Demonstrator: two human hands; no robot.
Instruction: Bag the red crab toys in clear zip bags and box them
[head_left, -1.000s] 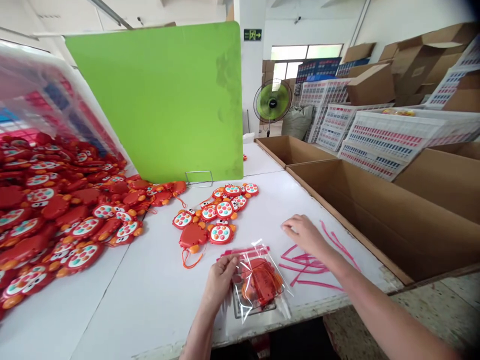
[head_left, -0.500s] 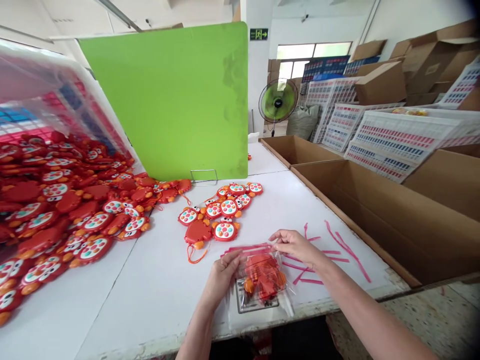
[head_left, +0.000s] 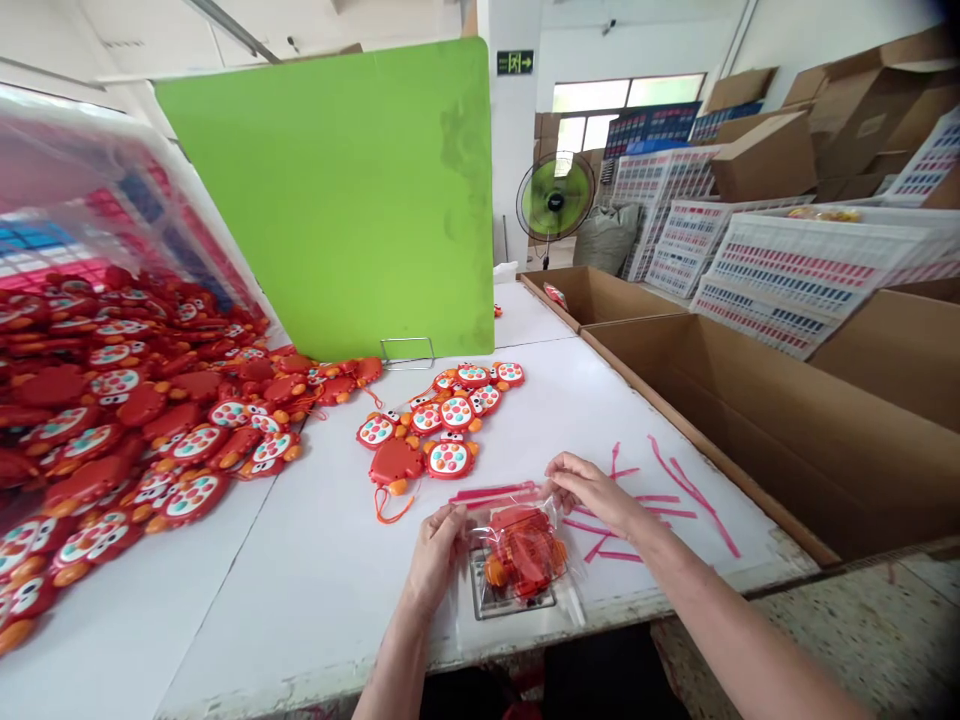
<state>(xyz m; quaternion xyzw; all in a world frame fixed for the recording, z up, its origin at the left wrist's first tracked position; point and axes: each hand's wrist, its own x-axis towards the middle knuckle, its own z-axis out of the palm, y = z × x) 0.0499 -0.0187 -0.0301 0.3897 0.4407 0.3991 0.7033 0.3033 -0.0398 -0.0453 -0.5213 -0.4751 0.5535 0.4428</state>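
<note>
The bare right hand [head_left: 579, 490] has come in from right of the clear plastic bag [head_left: 482, 533] to its far-right corner, apparently allowing two-sided control. The left hand's [head_left: 439, 545] grip pinches its far-left edge; right-grip closure cannot be told. Inside lies the red-and-orange plastic toy [head_left: 525, 553].

Exit sign [head_left: 515, 63] on pillar [head_left: 507, 120]; sack [head_left: 609, 240] beside fan [head_left: 556, 200].

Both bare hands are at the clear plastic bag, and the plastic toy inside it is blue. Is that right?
Not quite: the plastic toy inside the clear plastic bag is red and orange, not blue, as the head view shows. The left hand and right hand are indeed at the bag.
</note>
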